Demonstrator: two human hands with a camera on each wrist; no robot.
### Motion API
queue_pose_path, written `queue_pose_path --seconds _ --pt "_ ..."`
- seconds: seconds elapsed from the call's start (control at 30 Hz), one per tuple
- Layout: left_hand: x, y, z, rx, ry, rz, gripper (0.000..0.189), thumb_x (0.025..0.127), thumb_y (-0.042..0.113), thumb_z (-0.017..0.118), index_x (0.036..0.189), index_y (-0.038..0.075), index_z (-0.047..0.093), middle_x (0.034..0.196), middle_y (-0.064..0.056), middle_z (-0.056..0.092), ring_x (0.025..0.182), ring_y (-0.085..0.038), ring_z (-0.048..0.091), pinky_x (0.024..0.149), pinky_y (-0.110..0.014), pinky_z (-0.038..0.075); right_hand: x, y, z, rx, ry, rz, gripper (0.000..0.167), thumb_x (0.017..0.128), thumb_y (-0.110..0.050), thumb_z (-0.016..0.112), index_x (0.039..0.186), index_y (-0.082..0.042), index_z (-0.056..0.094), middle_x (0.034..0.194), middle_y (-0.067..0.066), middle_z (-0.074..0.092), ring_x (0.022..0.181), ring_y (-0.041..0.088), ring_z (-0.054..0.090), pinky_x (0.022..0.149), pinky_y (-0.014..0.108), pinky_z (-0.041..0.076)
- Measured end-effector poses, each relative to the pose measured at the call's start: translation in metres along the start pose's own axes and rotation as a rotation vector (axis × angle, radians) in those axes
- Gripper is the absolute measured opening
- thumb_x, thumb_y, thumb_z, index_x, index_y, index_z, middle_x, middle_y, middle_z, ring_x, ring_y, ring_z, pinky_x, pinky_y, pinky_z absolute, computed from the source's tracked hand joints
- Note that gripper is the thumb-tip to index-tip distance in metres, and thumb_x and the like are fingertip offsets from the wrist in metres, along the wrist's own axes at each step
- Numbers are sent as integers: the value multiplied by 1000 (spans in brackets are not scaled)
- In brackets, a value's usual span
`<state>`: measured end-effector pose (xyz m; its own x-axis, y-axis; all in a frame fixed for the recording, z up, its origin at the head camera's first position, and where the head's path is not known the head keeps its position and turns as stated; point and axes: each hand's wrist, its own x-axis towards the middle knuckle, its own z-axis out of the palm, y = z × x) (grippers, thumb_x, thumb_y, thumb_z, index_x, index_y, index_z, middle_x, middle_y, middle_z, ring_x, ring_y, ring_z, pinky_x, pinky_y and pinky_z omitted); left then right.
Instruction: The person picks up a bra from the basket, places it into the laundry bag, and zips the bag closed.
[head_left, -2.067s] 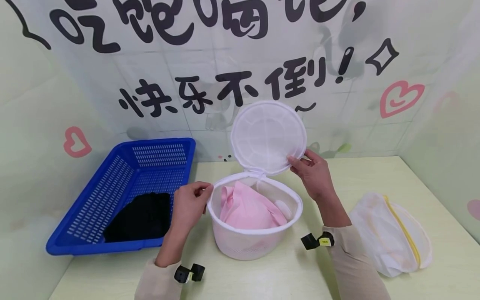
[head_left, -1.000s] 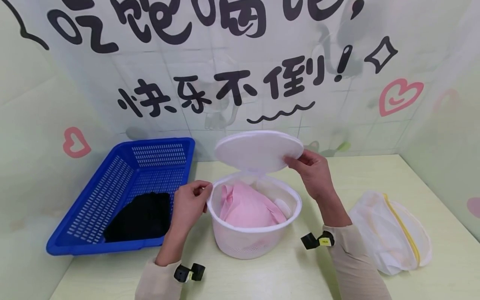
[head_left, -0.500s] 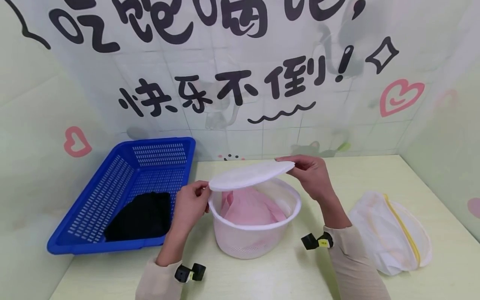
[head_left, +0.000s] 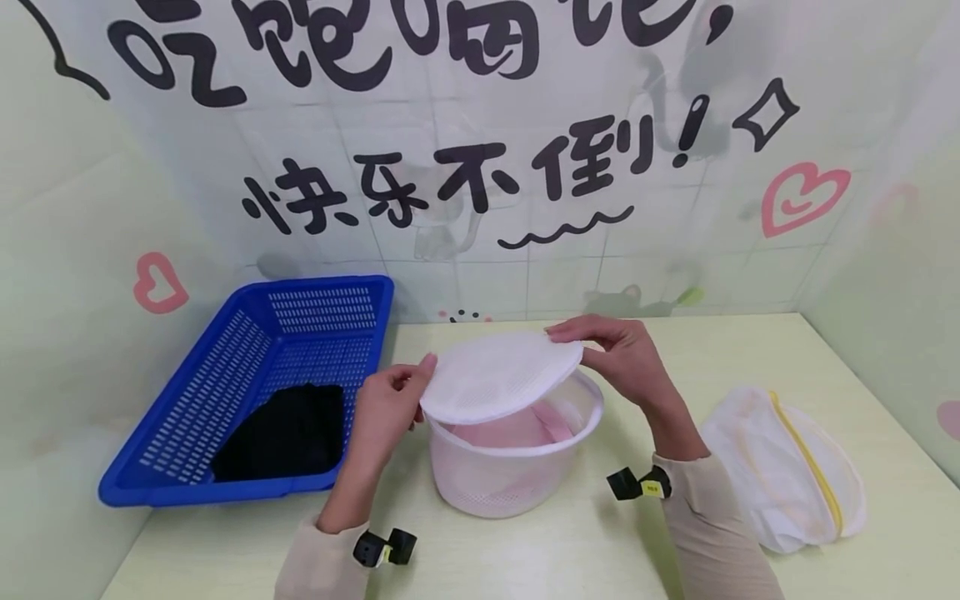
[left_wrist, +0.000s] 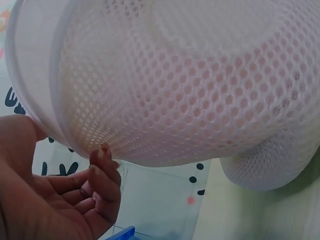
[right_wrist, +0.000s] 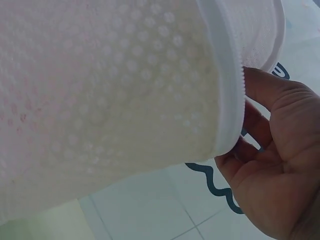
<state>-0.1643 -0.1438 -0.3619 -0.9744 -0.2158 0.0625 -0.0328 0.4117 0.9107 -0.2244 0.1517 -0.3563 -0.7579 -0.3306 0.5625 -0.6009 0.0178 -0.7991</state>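
Observation:
A white mesh laundry bag (head_left: pixel 491 483), drum-shaped, stands upright on the table with a folded pink garment (head_left: pixel 517 429) inside. Its round lid (head_left: pixel 498 379) slants over the opening, covering the left and back while a gap shows at the front right. At the left rim, my left hand (head_left: pixel 386 412) pinches the bag's edge, thumb by the lid; in the left wrist view its fingers (left_wrist: pixel 105 180) curl beside the mesh wall. My right hand (head_left: pixel 626 362) holds the lid's right edge, fingers on top and thumb below. The right wrist view shows the rim's zipper teeth (right_wrist: pixel 242 100).
A blue plastic basket (head_left: pixel 172 400) at the left holds a black garment (head_left: pixel 281 433). To the right lies another white mesh bag (head_left: pixel 772 467) with a yellow zipper. A printed wall sheet (head_left: pixel 480 292) hangs behind the table (head_left: pixel 525 558).
My right hand has swung the lid down from upright to a slant over the bag, its grip shifting to fingers on top. My left hand stays at the left rim, its thumb now lifted slightly.

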Motion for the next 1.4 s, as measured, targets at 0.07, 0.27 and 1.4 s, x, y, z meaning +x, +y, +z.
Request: queue_pose_path --seconds 0.07,0.27,1.4 --pt "0 0 0 16 -23 -12 55 87 55 62 100 3 70 64 -8 58 53 -23 54 47 -29 43 0 -1 -1 -38 -19 -2 18 79 5 74 97 1 74 102 10 71 106 23 62 90 33 47" --pt "-1 0 1 -4 -66 -41 45 85 42 70 104 1 69 70 -8 60 54 -20 53 51 -31 46 -2 -5 -7 -119 -82 -4 22 79 6 73 98 -3 75 106 9 70 108 20 60 92 30 45" --pt "-2 3 6 139 -118 -32 61 83 41 73 121 -4 57 84 -11 56 70 -20 53 57 -30 43 -12 -38 -13 -506 -633 180 53 80 -35 76 129 -20 61 140 -5 48 135 20 36 93 31 39"
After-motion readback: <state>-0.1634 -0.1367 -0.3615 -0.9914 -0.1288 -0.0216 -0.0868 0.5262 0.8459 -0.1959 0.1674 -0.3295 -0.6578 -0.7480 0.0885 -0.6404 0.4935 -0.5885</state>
